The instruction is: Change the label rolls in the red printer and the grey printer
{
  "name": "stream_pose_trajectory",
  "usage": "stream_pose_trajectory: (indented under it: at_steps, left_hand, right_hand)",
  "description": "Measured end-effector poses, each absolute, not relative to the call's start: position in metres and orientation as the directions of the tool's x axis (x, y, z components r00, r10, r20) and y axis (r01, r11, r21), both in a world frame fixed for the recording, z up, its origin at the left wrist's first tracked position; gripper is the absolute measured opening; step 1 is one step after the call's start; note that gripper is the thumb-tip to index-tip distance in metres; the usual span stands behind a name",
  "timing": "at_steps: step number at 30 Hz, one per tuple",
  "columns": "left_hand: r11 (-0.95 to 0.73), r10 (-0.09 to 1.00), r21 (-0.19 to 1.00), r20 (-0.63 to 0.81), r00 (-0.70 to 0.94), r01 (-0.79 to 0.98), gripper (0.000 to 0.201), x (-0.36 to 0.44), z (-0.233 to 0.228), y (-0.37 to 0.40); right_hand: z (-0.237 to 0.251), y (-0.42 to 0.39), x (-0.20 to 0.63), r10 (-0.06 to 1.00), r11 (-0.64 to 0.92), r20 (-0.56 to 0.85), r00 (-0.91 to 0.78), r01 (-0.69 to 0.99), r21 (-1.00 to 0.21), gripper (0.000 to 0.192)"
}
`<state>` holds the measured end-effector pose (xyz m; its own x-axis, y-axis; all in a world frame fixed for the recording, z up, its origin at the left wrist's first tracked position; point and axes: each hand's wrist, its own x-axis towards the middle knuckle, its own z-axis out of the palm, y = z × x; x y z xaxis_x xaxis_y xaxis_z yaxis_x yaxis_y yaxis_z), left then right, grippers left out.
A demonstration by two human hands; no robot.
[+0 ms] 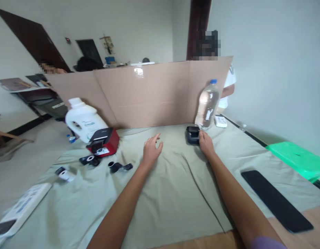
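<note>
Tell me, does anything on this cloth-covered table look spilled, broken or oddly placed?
Nothing looks spilled or broken. The water bottle and white jug stand upright. The cloth is creased, and small black parts lie loose near the red device. The right hand touches a small dark box.

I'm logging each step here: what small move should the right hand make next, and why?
Probably close the right hand around the small black device and lift it. The fingers already touch its near edge, and the water bottle stands close behind, so lift toward the person.
</note>
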<state>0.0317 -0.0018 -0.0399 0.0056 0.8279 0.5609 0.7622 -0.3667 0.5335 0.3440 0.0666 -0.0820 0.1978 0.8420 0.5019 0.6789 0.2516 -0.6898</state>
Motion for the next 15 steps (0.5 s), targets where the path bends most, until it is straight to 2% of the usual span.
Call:
stream_pose_trajectory:
  at_steps: [3, 8, 15]
  left_hand:
    - [-0.346, 0.728, 0.56, 0.666, -0.161, 0.752, 0.044, -0.043, -0.016, -0.03]
    - [-0.249, 0.584, 0.637, 0.7, -0.412, 0.73, 0.038, -0.123, -0.008, -0.064]
    - [-0.254, 0.461, 0.722, 0.675, -0.576, 0.644, 0.036, -0.15, -0.005, -0.063]
  right_hand:
    - [-0.077, 0.064, 0.342, 0.876, 0.169, 0.446, 0.186, 0.746, -0.644, 0.072]
    - [-0.054, 0.062, 0.339, 0.925, -0.138, 0.229, 0.304, 0.829, -0.543, 0.069]
    - [-0.019, 0.067, 0.346, 0.972, -0.204, 0.033, 0.233, 0.906, -0.372, 0.072]
